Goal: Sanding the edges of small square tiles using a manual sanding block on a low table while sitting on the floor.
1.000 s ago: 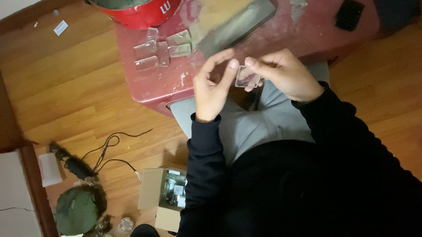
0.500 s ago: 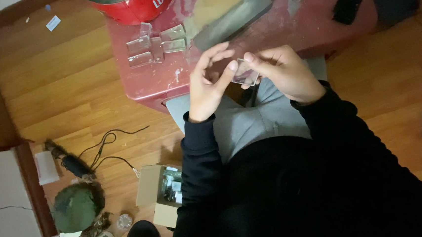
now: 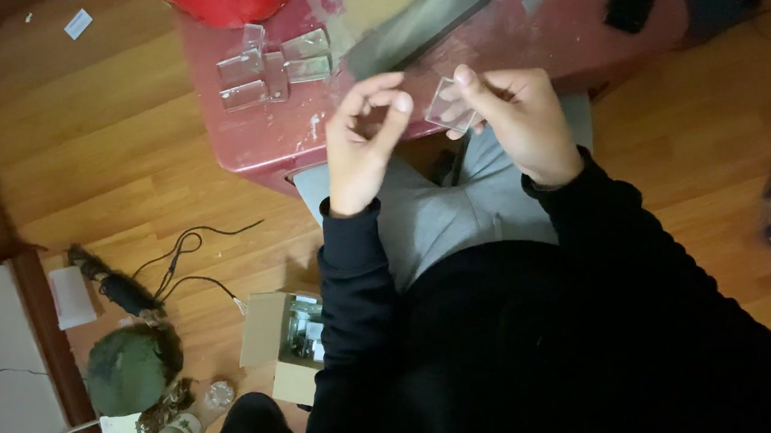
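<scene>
Two hands over a red worktop, one holding a clear square plate.

Largest is the red worktop, carrying a long grey block and a cluster of clear plates. On the wooden floor sits an open cardboard box. The right hand pinches a clear square plate by its edge between thumb and fingers, above the worktop's near edge. The left hand holds nothing, fingers curled, thumb and forefinger nearly meeting, just beside the plate.

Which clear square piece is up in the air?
The clear square plastic piece pinched in the right hand; the other clear pieces lie on the red table.
</scene>
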